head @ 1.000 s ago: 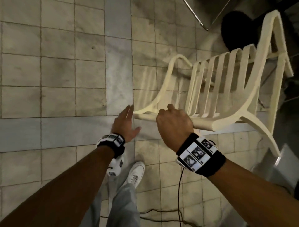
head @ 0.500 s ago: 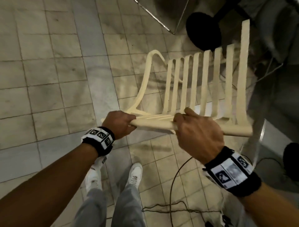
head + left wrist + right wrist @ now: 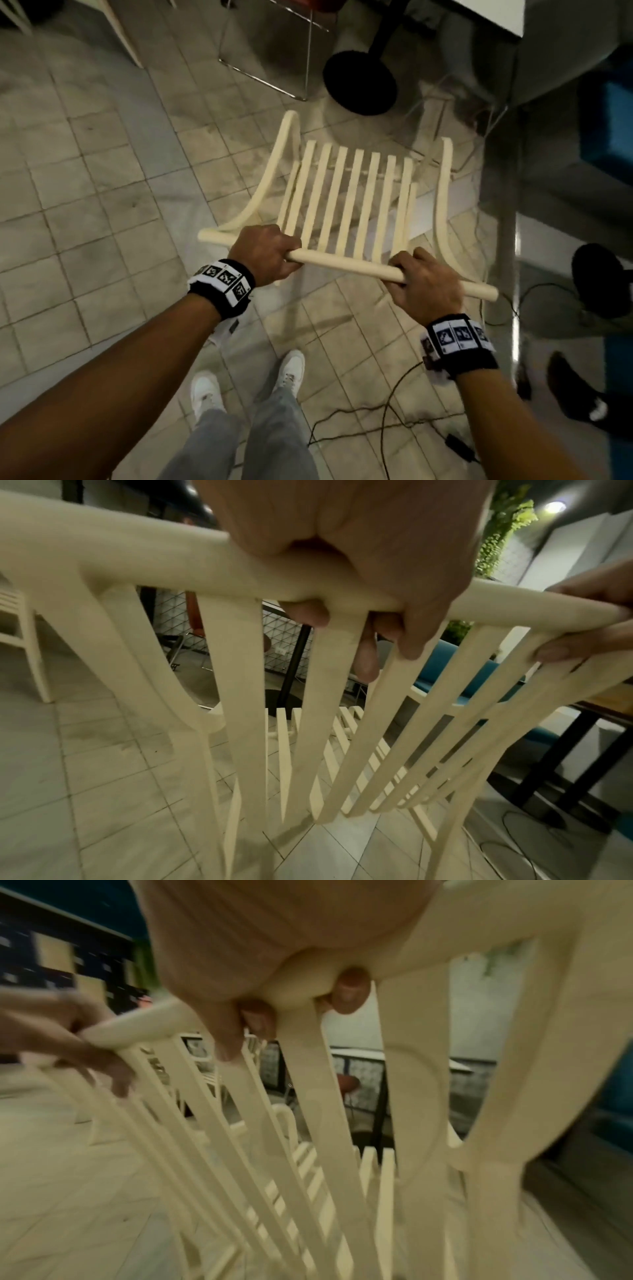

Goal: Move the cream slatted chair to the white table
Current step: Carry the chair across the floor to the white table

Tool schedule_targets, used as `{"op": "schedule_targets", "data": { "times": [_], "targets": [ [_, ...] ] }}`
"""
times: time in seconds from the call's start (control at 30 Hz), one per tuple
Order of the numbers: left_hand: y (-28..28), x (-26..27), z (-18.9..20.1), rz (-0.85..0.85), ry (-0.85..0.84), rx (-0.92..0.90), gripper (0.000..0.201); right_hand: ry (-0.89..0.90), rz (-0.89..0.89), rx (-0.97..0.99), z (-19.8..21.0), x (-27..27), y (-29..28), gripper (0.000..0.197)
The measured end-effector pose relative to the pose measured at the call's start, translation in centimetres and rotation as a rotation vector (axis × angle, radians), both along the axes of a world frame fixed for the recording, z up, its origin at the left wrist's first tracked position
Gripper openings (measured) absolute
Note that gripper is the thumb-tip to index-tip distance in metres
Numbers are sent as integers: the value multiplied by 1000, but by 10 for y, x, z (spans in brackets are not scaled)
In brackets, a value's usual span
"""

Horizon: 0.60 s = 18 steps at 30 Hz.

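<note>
The cream slatted chair is in front of me with its back toward me, seat slats pointing away over the tiled floor. My left hand grips the round top rail near its left end. My right hand grips the same rail near its right end. In the left wrist view my left hand's fingers curl under the rail above the slats. The blurred right wrist view has my right hand wrapped round the rail the same way. A pale table edge shows at the top right corner.
A black round pedestal base stands just beyond the chair. A metal wire frame is to its left. A steel leg and a teal seat are on the right. Cables cross the floor, and another person's dark shoes stand at right.
My left hand, open beside the rail a second ago, now grips it. The chair has swung round to face squarely away from me and sits nearer the black pedestal base.
</note>
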State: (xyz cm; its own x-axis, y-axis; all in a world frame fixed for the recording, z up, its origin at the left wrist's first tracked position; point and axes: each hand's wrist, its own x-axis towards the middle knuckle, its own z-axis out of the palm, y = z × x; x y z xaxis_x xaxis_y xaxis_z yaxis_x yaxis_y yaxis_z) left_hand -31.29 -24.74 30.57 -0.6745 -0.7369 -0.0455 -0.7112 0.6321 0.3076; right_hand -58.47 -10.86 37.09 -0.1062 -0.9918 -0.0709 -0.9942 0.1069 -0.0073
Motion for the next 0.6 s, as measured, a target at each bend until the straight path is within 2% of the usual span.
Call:
{"op": "schedule_targets", "data": {
  "times": [0.2,0.3,0.43,0.6],
  "targets": [
    [24,-40,14,-97,-215,-30,24,-233,-162,-4,-47,-21,52,22],
    [30,-42,11,-61,-253,10,24,-279,-191,10,-57,-20,61,23],
    [41,-38,15,39,-196,60,25,-329,-200,-27,-56,-26,61,26],
    [57,-20,16,91,-30,71,37,-186,-260,19,-62,-23,65,34]
  ]
}}
